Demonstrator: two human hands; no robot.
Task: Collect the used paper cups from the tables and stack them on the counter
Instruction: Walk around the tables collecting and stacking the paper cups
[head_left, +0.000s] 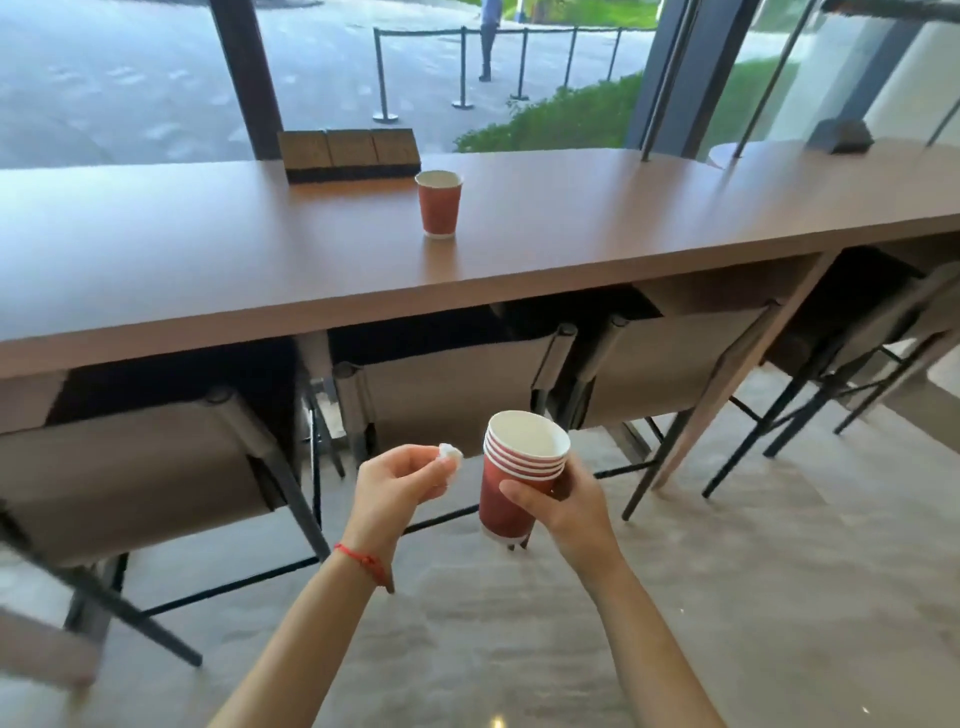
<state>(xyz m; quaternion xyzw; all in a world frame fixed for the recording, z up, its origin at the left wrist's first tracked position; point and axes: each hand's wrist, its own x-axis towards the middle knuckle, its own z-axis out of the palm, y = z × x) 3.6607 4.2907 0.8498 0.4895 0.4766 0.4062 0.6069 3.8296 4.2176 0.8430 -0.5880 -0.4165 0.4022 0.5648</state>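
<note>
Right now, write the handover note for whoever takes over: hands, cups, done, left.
Left hand: pinching a small white paper wad.
Right hand: gripping a nested stack of red cups, rims up, held in front of the body.
Single red cup: upright on the long wooden table, near the wooden block, not yet collected.
Done: several cups gathered into the stack.
Left: collect that cup, then set the stack on the counter.

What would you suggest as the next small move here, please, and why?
Probably drop the wad from the left hand into the stack held by the right hand. That frees a hand for the lone cup standing on the table.
</note>
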